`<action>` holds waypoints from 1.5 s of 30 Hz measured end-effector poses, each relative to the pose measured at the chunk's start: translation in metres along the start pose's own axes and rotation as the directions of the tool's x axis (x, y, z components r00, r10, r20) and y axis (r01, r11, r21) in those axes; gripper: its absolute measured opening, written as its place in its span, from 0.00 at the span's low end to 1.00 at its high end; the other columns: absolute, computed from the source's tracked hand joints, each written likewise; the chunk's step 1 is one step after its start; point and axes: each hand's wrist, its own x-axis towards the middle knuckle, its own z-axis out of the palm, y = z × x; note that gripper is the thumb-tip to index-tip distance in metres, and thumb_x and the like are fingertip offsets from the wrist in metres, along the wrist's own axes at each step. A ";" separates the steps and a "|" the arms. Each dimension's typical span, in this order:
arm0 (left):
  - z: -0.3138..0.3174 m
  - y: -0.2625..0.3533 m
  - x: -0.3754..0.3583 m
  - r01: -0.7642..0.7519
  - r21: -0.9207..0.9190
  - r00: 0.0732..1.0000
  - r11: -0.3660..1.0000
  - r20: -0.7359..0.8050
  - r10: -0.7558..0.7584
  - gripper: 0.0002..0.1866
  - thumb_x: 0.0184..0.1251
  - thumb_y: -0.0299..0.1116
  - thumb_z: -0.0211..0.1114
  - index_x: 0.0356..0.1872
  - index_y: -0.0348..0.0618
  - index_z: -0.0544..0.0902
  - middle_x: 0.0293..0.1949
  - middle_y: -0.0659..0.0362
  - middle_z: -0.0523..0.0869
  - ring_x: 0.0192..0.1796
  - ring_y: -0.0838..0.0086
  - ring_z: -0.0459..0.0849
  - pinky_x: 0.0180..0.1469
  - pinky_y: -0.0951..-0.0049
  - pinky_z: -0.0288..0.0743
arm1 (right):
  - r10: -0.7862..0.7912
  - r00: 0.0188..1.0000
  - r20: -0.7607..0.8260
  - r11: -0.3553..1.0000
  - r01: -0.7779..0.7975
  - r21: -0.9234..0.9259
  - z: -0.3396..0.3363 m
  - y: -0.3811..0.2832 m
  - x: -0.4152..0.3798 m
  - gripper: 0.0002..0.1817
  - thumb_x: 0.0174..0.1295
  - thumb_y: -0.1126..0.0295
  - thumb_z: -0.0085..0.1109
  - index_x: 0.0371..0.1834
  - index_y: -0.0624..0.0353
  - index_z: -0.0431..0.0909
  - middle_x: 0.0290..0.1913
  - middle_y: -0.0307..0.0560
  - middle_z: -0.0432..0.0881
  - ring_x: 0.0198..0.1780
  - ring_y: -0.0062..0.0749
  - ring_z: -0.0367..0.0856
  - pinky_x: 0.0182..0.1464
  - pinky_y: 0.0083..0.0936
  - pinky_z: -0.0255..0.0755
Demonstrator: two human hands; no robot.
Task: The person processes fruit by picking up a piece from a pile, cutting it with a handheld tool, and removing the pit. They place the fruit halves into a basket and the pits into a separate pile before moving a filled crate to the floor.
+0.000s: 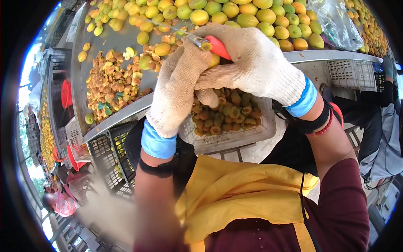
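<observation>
My left hand [180,80], in a stained knitted glove, has its fingers bent around something hidden beside the tool. My right hand [252,59], gloved too, is wrapped round the red handle [219,47] of a tool with a metal end pointing up and left. Between the two hands a bit of yellow-green fruit [214,61] shows, mostly covered by the fingers. Directly under the hands stands a clear plastic crate [268,126] with opened fruit halves [226,111] in it.
A metal table [113,40] carries whole yellow and green fruit [247,20] and a heap of brown-orange pieces [111,80]. A clear plastic bag [338,25] lies at the right. Dark crates [103,157] stand lower left. A person's dark-clothed leg [357,109] is at far right.
</observation>
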 end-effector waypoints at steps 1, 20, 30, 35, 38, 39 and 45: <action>0.006 -0.004 0.001 0.010 -0.168 0.999 0.986 -0.048 -0.019 0.19 0.83 0.45 0.57 0.49 0.37 0.81 0.30 0.59 0.85 0.21 0.77 0.81 0.22 0.77 0.69 | 0.050 0.998 0.029 0.999 -0.050 -0.017 -0.004 -0.006 0.000 0.29 0.55 0.49 0.76 0.55 0.54 0.83 0.39 0.53 0.89 0.42 0.48 0.90 0.44 0.37 0.83; -0.012 -0.031 0.015 -0.263 0.023 0.939 0.965 -0.224 0.261 0.25 0.83 0.53 0.55 0.56 0.39 0.82 0.37 0.61 0.86 0.27 0.81 0.81 0.27 0.76 0.77 | 0.464 0.823 0.327 0.473 -0.543 0.694 0.011 -0.021 0.011 0.20 0.80 0.52 0.54 0.53 0.60 0.80 0.25 0.39 0.81 0.21 0.25 0.81 0.21 0.18 0.70; -0.039 0.019 -0.034 -0.002 0.355 0.974 0.935 0.212 -0.078 0.34 0.79 0.51 0.62 0.73 0.34 0.74 0.59 0.50 0.85 0.49 0.73 0.88 0.47 0.75 0.82 | 0.361 0.825 0.435 0.251 -0.536 0.806 -0.013 -0.006 -0.008 0.24 0.83 0.49 0.43 0.49 0.57 0.82 0.20 0.37 0.70 0.15 0.19 0.64 0.17 0.17 0.58; -0.017 0.017 -0.033 -0.262 0.186 0.888 0.947 -0.337 0.312 0.24 0.85 0.44 0.58 0.69 0.36 0.77 0.49 0.55 0.87 0.48 0.72 0.87 0.54 0.71 0.81 | 0.426 0.800 0.422 0.466 -0.594 0.656 -0.007 -0.015 -0.006 0.21 0.76 0.50 0.55 0.51 0.57 0.82 0.21 0.39 0.74 0.15 0.19 0.69 0.17 0.18 0.63; -0.021 -0.012 -0.006 -0.427 0.852 0.722 0.303 0.120 0.681 0.20 0.88 0.43 0.51 0.64 0.37 0.78 0.51 0.54 0.87 0.53 0.66 0.86 0.56 0.66 0.82 | 0.522 0.710 0.472 0.517 -0.704 0.487 0.007 -0.033 0.005 0.21 0.70 0.50 0.63 0.52 0.56 0.85 0.23 0.42 0.79 0.17 0.21 0.76 0.18 0.20 0.68; -0.014 -0.018 -0.003 -0.422 0.855 0.723 0.303 0.115 0.682 0.20 0.88 0.43 0.51 0.64 0.37 0.78 0.51 0.54 0.87 0.53 0.66 0.86 0.56 0.66 0.82 | 0.542 0.749 0.380 0.636 -0.662 0.396 0.013 -0.032 0.008 0.21 0.70 0.50 0.62 0.51 0.56 0.85 0.24 0.42 0.80 0.17 0.22 0.77 0.19 0.20 0.69; 0.007 -0.023 0.009 -0.209 -0.635 0.978 0.744 -0.144 0.152 0.19 0.87 0.42 0.50 0.61 0.37 0.78 0.52 0.52 0.85 0.54 0.62 0.86 0.58 0.55 0.85 | 0.239 0.968 -0.080 0.950 -0.216 0.227 0.016 -0.001 0.014 0.15 0.70 0.56 0.64 0.50 0.54 0.87 0.29 0.42 0.83 0.25 0.25 0.82 0.25 0.21 0.73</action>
